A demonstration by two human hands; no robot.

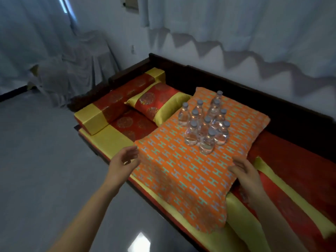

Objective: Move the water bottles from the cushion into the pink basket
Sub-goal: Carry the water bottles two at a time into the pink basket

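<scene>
Several clear water bottles (206, 124) with grey caps stand upright in a tight cluster on the far half of an orange cushion (183, 171) patterned with green and grey H shapes. My left hand (124, 160) hovers open at the cushion's left edge, fingers apart, holding nothing. At the cushion's right edge my right hand (244, 171) rests with its fingers spread over the fabric, gripping nothing that I can see. Both hands are well short of the bottles. No pink basket is in view.
The cushion lies on a dark wooden daybed (181, 70) with a red and yellow mattress (283, 180). A red and yellow pillow (156, 104) and a bolster (116, 104) lie to the left. Grey floor (45, 160) spreads on the left; white cloth (72, 66) drapes the walls.
</scene>
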